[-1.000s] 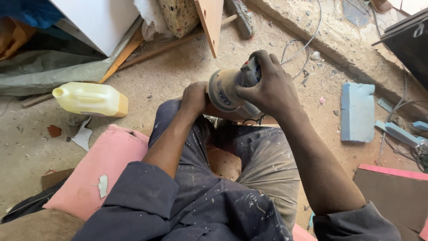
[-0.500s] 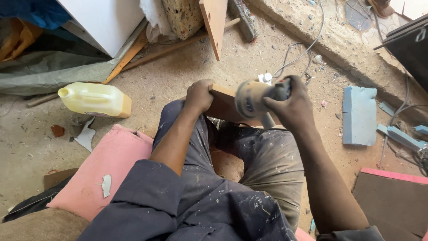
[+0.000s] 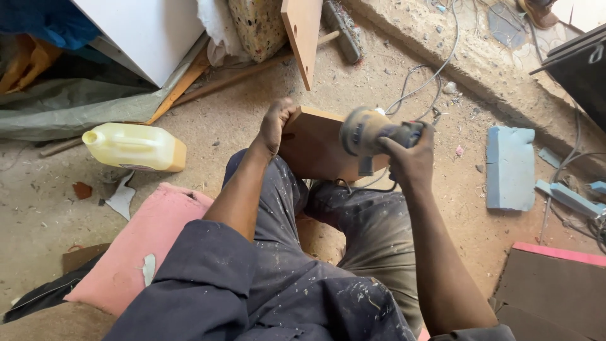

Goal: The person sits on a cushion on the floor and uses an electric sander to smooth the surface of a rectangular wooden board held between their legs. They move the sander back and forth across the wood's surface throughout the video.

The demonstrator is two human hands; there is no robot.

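Sitting on the sandy floor [image 3: 208,136], the person is gripping a flat brown wooden board [image 3: 315,146] over the knees. The left hand [image 3: 275,125] is closing around the board's left edge, fingers curling over the top, steadying it. The right hand [image 3: 411,159] is wrapping tightly around the dark handle of a dusty round-headed power sander [image 3: 369,134], whose disc is lying against the board's right side; whether the disc is spinning cannot be told. A thin grey cable [image 3: 424,81] is running from beyond the board across the floor. Well to the left of the board, a pale yellow plastic jug [image 3: 134,147] is lying on its side, and a pink cushion [image 3: 136,246] is sitting below and to the left of the board, beside the person's leg. To the right of the board, well apart, a blue foam block [image 3: 509,168] is resting on the floor. Above the board, a tan wooden plank [image 3: 303,31] is leaning upright.
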